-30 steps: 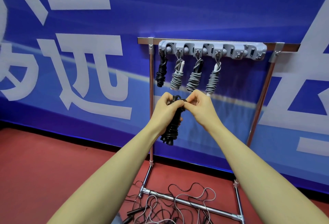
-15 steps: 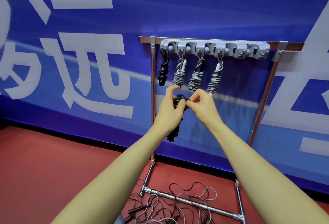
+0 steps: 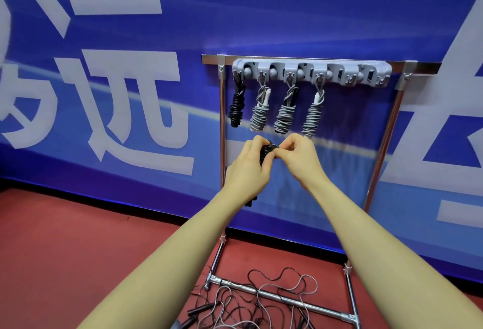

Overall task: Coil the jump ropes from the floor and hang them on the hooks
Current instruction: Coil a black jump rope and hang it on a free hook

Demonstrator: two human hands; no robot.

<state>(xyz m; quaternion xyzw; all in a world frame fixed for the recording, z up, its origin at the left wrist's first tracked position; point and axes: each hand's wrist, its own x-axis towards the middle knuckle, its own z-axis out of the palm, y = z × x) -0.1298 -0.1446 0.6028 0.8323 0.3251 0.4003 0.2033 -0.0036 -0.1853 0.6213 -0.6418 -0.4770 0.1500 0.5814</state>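
A black coiled jump rope (image 3: 266,151) sits below the hook rail (image 3: 311,71). The left hand (image 3: 252,169) grips it; the right hand (image 3: 300,157) pinches its top.

Both hands have crept up toward the hanging bundles since a second ago. The left hand (image 3: 252,169) now covers more of the coiled black jump rope (image 3: 266,152), leaving only its top showing, while the right hand (image 3: 300,157) still pinches at that end.

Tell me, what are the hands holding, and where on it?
A coiled black jump rope. The left hand grips round its upper bundle; the right hand pinches the cord at its top end.
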